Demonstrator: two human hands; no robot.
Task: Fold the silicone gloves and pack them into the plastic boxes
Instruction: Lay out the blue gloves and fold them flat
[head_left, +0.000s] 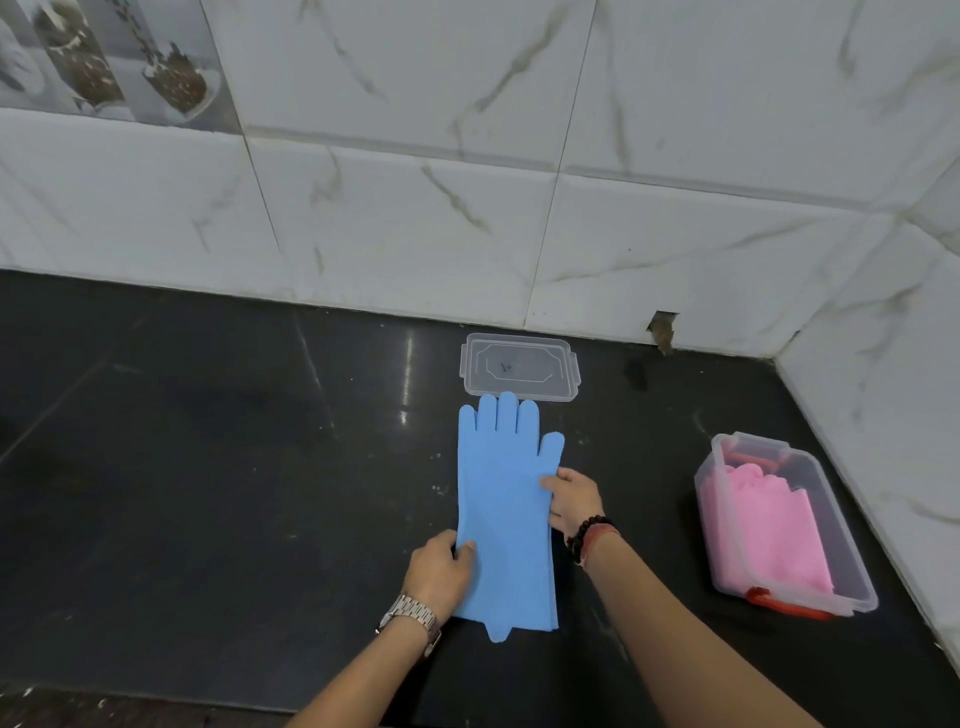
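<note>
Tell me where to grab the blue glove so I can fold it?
Probably the finger end of the blue silicone glove, coming from the far side by the clear lid. It lies flat, fingertips pointing away, so that end could lift back over the cuff, which the left hand holds.

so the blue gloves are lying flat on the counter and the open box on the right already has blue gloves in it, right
Not quite. In the head view the open box on the right holds pink gloves, not blue. The blue gloves do lie flat on the counter, with both hands on them.
</note>
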